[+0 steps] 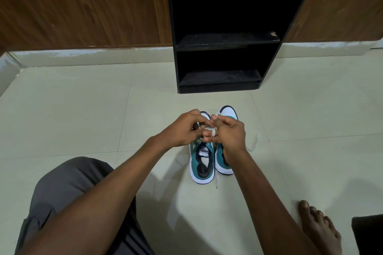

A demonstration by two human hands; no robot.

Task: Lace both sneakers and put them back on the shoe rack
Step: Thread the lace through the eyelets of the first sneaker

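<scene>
Two teal and white sneakers stand side by side on the floor, toes pointing at the rack. Over the middle of the left sneaker (202, 168) my left hand (182, 128) and my right hand (229, 131) meet. Both pinch the white lace (213, 133), which loops around a finger of my right hand. My right forearm covers much of the right sneaker (228, 112); its white toe and heel show. A loose lace end (216, 182) trails on the floor behind the heels. The black shoe rack (219, 77) stands just beyond, with bare shelves.
Pale floor tiles (83, 120) spread around the shoes. Wooden panels (83, 6) flank the rack. My bent knee in grey trousers (68, 192) is at lower left, my bare foot (319, 225) at lower right beside a dark object (367, 234).
</scene>
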